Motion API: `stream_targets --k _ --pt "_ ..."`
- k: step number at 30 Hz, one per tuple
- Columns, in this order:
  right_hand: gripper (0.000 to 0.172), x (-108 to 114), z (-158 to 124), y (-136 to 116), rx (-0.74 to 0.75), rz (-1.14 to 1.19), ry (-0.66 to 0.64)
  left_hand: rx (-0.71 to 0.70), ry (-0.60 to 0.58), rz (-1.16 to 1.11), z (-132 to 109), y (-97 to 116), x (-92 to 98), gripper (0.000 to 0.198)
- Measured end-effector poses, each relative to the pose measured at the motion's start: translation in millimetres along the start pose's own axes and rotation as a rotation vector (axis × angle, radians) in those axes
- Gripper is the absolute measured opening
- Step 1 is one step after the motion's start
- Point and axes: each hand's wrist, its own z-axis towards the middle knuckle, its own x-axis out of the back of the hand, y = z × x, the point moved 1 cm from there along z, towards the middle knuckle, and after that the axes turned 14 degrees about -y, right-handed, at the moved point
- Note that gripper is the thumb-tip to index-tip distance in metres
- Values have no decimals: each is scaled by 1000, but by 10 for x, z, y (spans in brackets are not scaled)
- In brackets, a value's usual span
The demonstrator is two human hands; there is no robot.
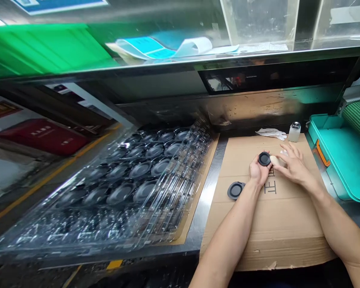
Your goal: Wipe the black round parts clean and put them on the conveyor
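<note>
My left hand point(259, 173) is closed on a small round black part point(264, 159) with a raised rim, tilted up above the cardboard sheet point(243, 232). In my right hand point(296, 167) a small whitish pad or wad of cloth point(277, 161) is pinched between thumb and fingers, right up against the edge of the black part. To the left of my left forearm, a second round black part point(235, 190) with a small tab lies flat on the cardboard.
Clear plastic trays point(165, 216) with rows of round black parts point(120, 194) stand at left. Beyond my hands are a small bottle point(294, 132) and a white cloth or glove point(271, 133). A teal bin point(348, 160) stands at right; a metal shelf point(180, 64) hangs overhead.
</note>
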Motion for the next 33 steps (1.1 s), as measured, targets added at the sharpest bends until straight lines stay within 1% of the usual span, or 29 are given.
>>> stream_targets --k 1,3,5,7,9,11,13,14,16,18,19,21,23,26,28,30,33 --pt "41 -44 38 -79 -15 75 78 -5 -21 -4 -11 -29 -21 28" --pt "45 -178 113 -195 -115 221 205 -7 -69 -22 -40 -105 -81 29" --pt "49 -326 162 -275 -232 299 283 -2 -112 -39 -76 -186 -146 33" --pt "51 -441 169 -360 -299 285 319 20 -153 -47 -109 -235 -192 39" --pt "47 -509 144 -462 -295 211 305 52 -166 -44 -130 -233 -197 47" --pt "43 -538 120 -553 -225 119 254 66 -160 -40 -134 -186 -166 52" --pt "41 -538 123 -586 -156 46 216 45 -152 -41 -122 -132 -123 51" --pt "41 -530 137 -574 -154 24 211 32 -156 -42 -112 -117 -106 50" --pt "42 -507 174 -512 -223 8 213 13 -169 -41 -88 -119 -85 47" --pt "42 -490 195 -451 -271 15 197 13 -170 -31 -64 -154 -77 45" --pt "42 -487 194 -433 -256 21 184 18 -169 -23 -55 -174 -74 45" --pt "42 -481 181 -414 -181 25 169 35 -169 -12 -45 -206 -69 45" --pt "41 -463 184 -372 -162 15 187 66 -194 -5 -47 -224 -64 45" --pt "40 -417 243 -213 -260 21 241 107 -249 2 -59 -243 -67 42" --pt "43 -403 275 -100 -286 57 264 119 -232 1 -60 -251 -76 39" --pt "47 -410 268 -43 -233 136 251 107 -180 -5 -53 -248 -89 40" --pt "45 -412 203 -95 -118 264 142 72 -132 -9 -44 -228 -109 41"
